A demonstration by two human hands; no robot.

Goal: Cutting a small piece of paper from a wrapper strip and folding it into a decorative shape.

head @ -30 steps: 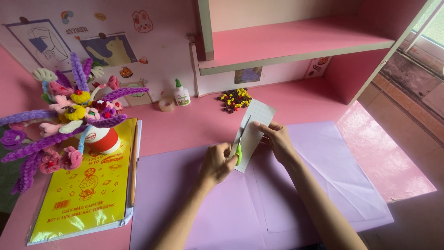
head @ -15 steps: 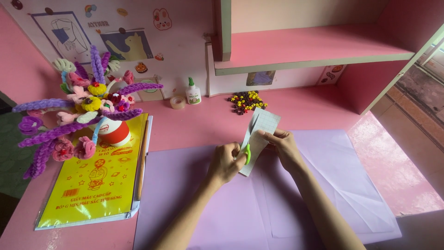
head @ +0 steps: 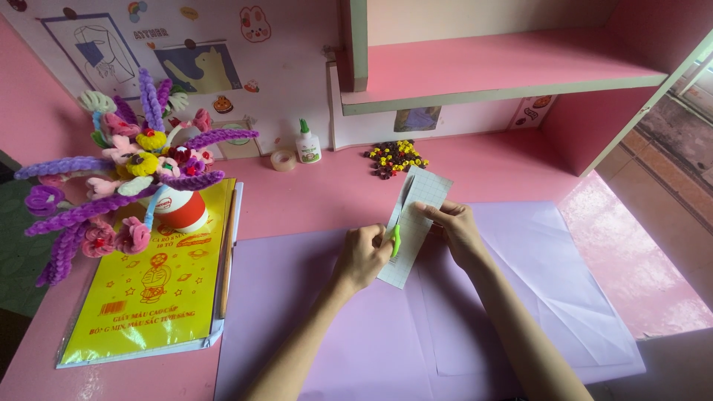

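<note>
A pair of small scissors with green plastic handles [head: 396,236] is gripped in the left hand [head: 362,256], whose fingers are curled closed around the handles; the blades run upward along a white rectangular piece of grid-ruled paper [head: 416,223]. The paper is steadied by the right hand [head: 454,230], with the fingers partly bent and the fingertips [head: 420,207] pressed on its right half near the top. The ruled paper is held tilted over the upper edge of a large sheet of lilac paper [head: 520,297], which is spread flat on the pink desk [head: 327,193].

Just behind the ruled paper, a small heap of yellow and dark red beads [head: 395,157] is seen on the desk. Further left, a small white glue bottle with a green cap [head: 307,143] is stood beside a roll of clear tape [head: 283,160]. At the far left, a bouquet of purple, pink and yellow pipe-cleaner flowers [head: 126,171] is set in a red-and-white cup on a yellow packet of coloured paper [head: 152,297].
</note>
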